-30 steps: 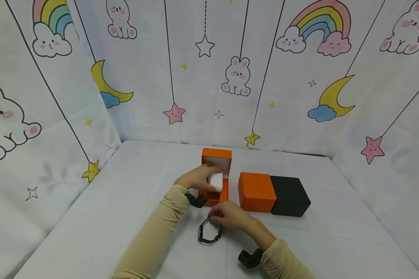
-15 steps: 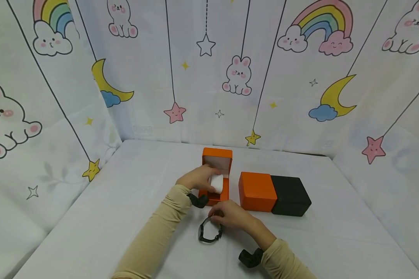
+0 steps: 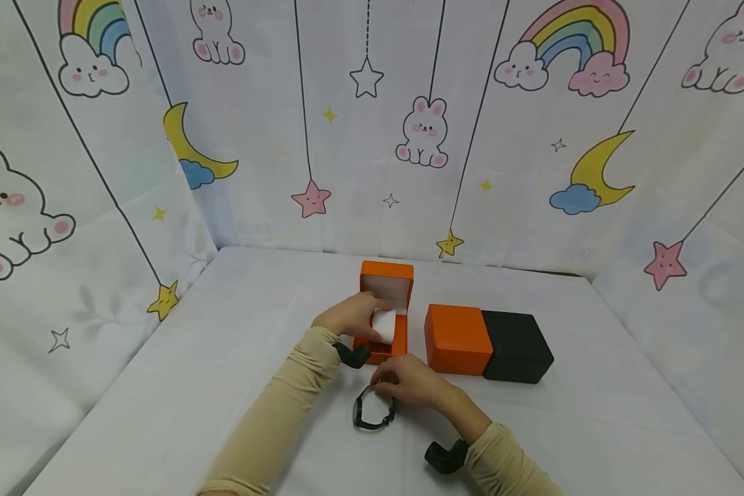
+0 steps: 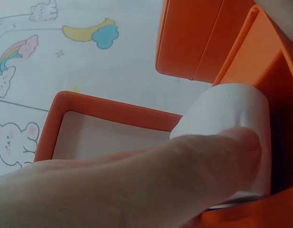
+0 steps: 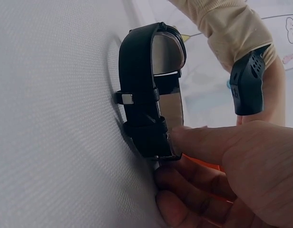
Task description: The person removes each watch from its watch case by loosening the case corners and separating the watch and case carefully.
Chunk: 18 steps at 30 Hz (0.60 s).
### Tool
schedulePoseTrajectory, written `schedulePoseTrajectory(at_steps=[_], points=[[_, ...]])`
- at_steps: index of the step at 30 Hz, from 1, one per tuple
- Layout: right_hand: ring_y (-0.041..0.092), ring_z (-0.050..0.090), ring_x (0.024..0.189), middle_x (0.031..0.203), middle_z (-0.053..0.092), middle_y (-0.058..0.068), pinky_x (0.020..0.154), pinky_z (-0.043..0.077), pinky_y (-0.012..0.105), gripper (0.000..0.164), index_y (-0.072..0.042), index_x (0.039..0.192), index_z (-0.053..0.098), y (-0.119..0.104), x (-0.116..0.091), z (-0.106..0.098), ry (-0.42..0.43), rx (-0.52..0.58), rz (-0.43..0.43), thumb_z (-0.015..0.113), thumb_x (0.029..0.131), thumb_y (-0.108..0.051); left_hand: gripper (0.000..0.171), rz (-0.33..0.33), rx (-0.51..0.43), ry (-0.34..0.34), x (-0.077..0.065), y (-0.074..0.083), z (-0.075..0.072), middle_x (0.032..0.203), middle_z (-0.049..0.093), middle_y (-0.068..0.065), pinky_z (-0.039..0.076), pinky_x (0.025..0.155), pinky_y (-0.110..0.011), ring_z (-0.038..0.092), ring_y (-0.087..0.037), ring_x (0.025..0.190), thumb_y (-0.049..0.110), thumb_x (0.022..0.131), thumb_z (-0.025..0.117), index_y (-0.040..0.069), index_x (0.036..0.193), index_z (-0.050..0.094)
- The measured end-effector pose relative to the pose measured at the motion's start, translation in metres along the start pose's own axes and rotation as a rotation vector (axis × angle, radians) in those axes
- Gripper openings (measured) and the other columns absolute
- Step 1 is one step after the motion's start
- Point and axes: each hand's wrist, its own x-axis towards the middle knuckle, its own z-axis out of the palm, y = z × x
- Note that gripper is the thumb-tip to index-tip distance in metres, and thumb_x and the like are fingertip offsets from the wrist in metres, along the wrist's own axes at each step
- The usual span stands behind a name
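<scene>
My left hand pinches a white watch cushion that sits inside an open orange box. The thumb lies across the cushion's face in the left wrist view. In front of the box, my right hand holds a wristwatch with a black strap, which stands on its edge on the table with the strap closed in a loop. Thumb and fingers pinch the black strap near its buckle end in the right wrist view. The back of the watch case shows inside the loop.
To the right of the open box stand a closed orange box and a black box, side by side. The raised lid leans at the back of the open box. A printed curtain hangs behind the white table.
Both hands keep their places on the cushion and the watch. The whole head view shifts very slightly.
</scene>
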Motion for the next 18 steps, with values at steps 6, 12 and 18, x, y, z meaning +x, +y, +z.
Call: schedulePoseTrajectory(at_steps=[6,12,18], points=[[0.000,0.053,0.072,0.088,0.064,-0.014,0.066,0.046,0.016,0.014,-0.021,0.098,0.068,0.0006,0.0006,-0.0002,-0.002,-0.003,-0.001,0.062,0.085,-0.023,0.057,0.002,0.026,-0.003,-0.0003,0.0011,-0.0003,0.114,0.056,-0.001,0.044,0.087,-0.029,0.050,-0.013,0.099,0.029,0.071,0.076,0.019,0.123,0.056],[0.000,0.053,0.072,0.088,0.064,-0.014,0.066,0.046,0.016,0.014,-0.021,0.098,0.068,0.0009,0.0004,0.0000,0.000,-0.008,0.003,0.062,0.085,-0.023,0.054,0.025,0.075,-0.007,0.0002,0.0034,-0.0001,0.116,0.054,-0.005,0.043,0.090,-0.030,0.050,-0.016,0.103,0.029,0.070,0.076,0.014,0.119,0.060],[0.000,0.053,0.074,0.088,0.064,-0.014,0.067,0.045,0.017,0.013,-0.021,0.096,0.068,-0.0016,-0.0001,-0.0010,0.005,-0.030,0.014,0.062,0.085,-0.024,0.052,0.001,0.107,-0.026,0.0013,0.0055,0.0033,0.117,0.055,-0.004,0.040,0.097,-0.029,0.051,-0.016,0.108,0.030,0.069,0.077,0.011,0.115,0.062]])
